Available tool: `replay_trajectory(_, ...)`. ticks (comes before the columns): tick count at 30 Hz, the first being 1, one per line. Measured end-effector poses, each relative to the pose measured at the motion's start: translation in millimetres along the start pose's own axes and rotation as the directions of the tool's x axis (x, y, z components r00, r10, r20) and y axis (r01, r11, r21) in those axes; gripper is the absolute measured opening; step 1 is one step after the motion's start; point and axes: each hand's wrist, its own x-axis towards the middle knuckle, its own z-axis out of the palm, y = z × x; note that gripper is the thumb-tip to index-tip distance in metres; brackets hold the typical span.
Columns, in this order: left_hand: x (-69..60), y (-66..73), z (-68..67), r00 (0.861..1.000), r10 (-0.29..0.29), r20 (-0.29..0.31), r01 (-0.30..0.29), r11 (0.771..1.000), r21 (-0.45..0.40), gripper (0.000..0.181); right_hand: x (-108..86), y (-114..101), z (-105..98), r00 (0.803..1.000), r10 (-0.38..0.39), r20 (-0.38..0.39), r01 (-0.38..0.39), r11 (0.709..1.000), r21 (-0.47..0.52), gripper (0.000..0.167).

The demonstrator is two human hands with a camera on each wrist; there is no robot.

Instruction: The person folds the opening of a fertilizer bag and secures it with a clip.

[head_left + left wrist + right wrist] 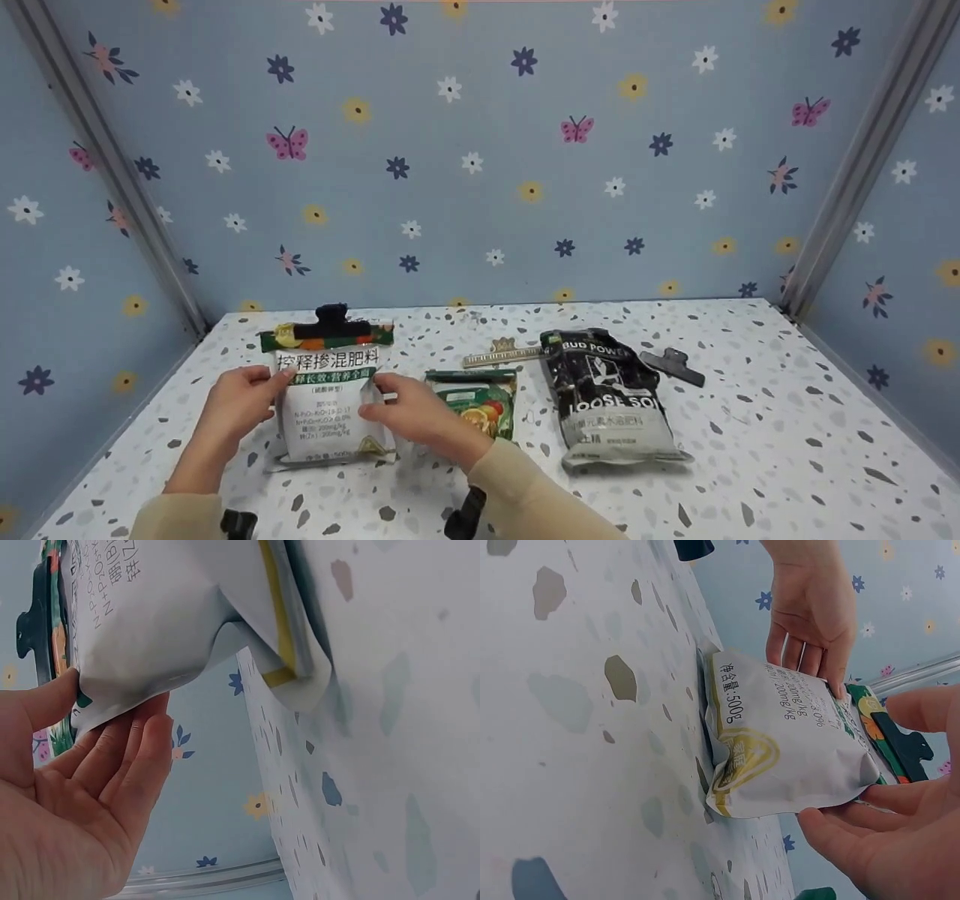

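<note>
A white fertilizer bag [330,427] stands tilted on the speckled table, its bottom edge on the surface. Its top is folded into a green strip with a fruit print, and a black clip [331,324] grips that fold. My left hand [232,409] pinches the bag's left side, thumb on the front and fingers behind, as the left wrist view shows. On the opposite side my right hand [427,416] holds the bag, fingers at its side edge. Its thumb reaches over toward the clip in the right wrist view; whether the thumb touches is unclear.
A green fruit-printed bag [480,409] lies partly behind my right hand. Farther right lies a black and grey soil bag [611,397], with a gold clip [502,354] to its left and a dark clip [675,366] to its right. Flower-patterned walls [480,187] enclose the table.
</note>
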Motion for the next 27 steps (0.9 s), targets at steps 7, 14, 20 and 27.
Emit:
replay_trajectory(7,-0.2,-0.5,-1.1,1.000,-0.016,0.014,0.016,1.000,-0.013,0.089,-1.2,1.4,5.5,1.000,-0.006,0.002,0.006,1.000,-0.022,0.066)
replay_trajectory(14,0.1,0.5,0.5,0.997,-0.068,0.045,0.068,0.998,-0.003,0.089,0.5,4.8,8.2,0.999,0.013,0.039,-0.011,0.999,-0.047,0.065)
replay_trajectory(20,0.5,-0.8,1.5,0.990,-0.116,0.078,0.114,0.993,0.021,0.092,0.2,8.6,12.4,0.998,0.028,0.052,-0.027,0.999,-0.026,0.065)
replay_trajectory(27,0.8,-4.6,1.8,0.987,-0.128,0.097,0.121,0.990,0.076,0.092,0.9,10.3,17.3,0.999,0.027,0.045,-0.026,0.999,-0.027,0.062)
